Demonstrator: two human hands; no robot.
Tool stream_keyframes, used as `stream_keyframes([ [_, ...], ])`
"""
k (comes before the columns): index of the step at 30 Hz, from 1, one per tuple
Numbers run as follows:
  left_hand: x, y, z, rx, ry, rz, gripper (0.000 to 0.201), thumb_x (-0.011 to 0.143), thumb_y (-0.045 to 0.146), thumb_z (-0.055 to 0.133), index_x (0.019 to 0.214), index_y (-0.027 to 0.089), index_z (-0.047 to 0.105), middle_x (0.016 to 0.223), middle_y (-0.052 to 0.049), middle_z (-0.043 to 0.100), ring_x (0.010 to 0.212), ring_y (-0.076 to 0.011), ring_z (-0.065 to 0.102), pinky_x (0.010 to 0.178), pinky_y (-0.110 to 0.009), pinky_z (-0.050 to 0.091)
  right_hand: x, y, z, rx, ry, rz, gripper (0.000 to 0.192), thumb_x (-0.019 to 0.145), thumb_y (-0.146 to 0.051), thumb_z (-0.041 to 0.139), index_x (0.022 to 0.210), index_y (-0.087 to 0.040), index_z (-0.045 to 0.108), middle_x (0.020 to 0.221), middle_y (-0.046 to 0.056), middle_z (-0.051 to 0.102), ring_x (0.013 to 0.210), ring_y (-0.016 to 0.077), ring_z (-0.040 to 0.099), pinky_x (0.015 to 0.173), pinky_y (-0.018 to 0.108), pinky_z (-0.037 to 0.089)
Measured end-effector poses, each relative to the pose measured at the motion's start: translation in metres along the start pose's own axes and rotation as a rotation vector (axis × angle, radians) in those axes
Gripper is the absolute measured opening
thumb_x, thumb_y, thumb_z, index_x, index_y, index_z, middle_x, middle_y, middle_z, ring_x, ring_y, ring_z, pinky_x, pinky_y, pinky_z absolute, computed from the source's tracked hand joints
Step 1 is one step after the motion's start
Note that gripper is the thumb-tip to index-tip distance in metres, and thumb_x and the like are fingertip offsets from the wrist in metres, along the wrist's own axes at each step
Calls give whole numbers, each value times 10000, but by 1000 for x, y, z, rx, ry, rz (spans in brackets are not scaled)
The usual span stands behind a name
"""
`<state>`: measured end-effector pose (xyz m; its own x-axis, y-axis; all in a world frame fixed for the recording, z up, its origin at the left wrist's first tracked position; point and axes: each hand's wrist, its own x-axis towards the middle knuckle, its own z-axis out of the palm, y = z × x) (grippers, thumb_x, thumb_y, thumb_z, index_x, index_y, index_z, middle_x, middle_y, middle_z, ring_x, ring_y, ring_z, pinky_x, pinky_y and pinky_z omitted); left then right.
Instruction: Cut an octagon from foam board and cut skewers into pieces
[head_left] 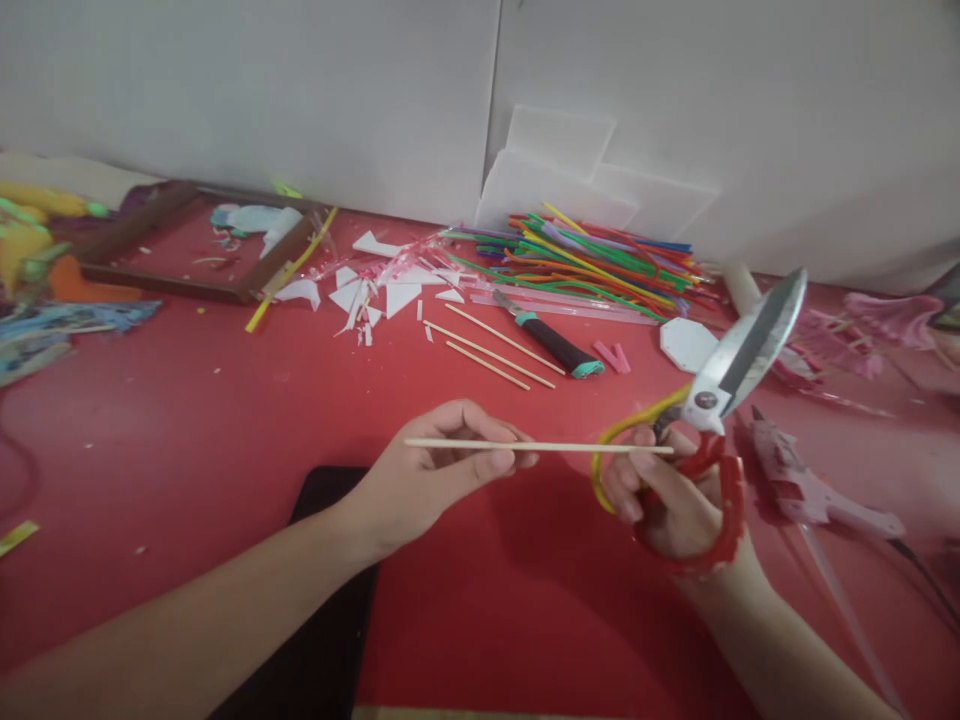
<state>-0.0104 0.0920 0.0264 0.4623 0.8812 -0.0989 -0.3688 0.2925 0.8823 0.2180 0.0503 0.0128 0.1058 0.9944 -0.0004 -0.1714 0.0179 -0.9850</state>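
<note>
Red table, red-yellow scissors, pale wooden skewer, pink glue gun

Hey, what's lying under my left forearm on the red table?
A flat black rectangular object lies on the red table beneath the left forearm. Its top corner shows beside the left hand; the forearm covers its middle, so what it is cannot be told.

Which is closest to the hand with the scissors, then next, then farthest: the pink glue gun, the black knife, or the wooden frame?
From the right hand:
1. Pink glue gun, just to its right.
2. Black knife, up and to the left, mid-table.
3. Wooden frame, far left by the wall.
</note>
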Motion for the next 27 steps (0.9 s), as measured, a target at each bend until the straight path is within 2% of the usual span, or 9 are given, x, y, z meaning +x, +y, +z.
stream_keyframes([
  [2,1,2,-2,110,-84,-17,24,817,178,767,800,195,769,889,-55,774,836,-160,735,800,-249,575,5,-4,-3,103,-42,75,283,815,-402,678,739,-249,452,498,-83,476,319,87,376,351,245,301],
  [6,0,5,-4,247,-269,-125,176,876,205,669,758,208,800,929,-76,773,810,-157,731,734,-224,556,7,-10,-8,132,-171,240,289,772,-433,693,758,-250,471,490,-91,486,281,81,365,320,226,269],
  [10,-6,1,-2,182,-344,-373,167,907,273,649,1012,198,756,892,-80,777,812,-171,748,745,-260,567,-2,-3,-8,46,-278,298,249,855,-419,665,784,-218,537,560,-50,572,332,75,435,356,229,336],
  [13,-8,-4,-1,221,-371,-424,194,912,302,645,1050,177,701,888,-86,769,783,-166,743,691,-244,562,-8,4,-8,22,-329,352,219,885,-397,668,842,-201,579,614,-32,608,383,79,479,373,222,353],
  [16,-6,0,-1,393,-290,-319,205,924,339,606,1037,184,678,852,-69,752,682,-154,707,609,-231,543,-8,7,-10,52,-344,343,204,891,-383,669,838,-203,587,620,-34,611,390,81,482,377,222,350],
  [18,-5,10,-2,620,-186,-173,211,929,352,580,1034,205,690,866,-66,748,696,-169,701,633,-248,539,-4,7,-10,68,-321,297,228,889,-369,671,769,-200,576,600,-38,595,374,72,460,376,222,328],
  [22,-18,34,-12,1373,62,222,297,929,367,494,1061,225,719,1000,-118,728,958,-312,666,847,-417,514,5,4,-10,72,-222,246,267,854,-387,681,706,-209,550,503,-59,536,328,71,381,356,233,293],
  [24,-33,39,-21,1699,158,208,379,913,377,443,1107,181,704,1077,-175,686,1029,-397,612,872,-532,490,8,3,-9,72,-189,245,255,833,-399,681,718,-219,542,441,-72,496,316,84,355,353,243,296],
  [27,-57,35,-33,1937,182,125,478,859,407,449,1140,106,693,1077,-239,646,978,-451,575,827,-616,473,10,2,-9,62,-169,245,259,820,-405,684,716,-221,534,431,-74,490,316,85,344,360,250,282],
])
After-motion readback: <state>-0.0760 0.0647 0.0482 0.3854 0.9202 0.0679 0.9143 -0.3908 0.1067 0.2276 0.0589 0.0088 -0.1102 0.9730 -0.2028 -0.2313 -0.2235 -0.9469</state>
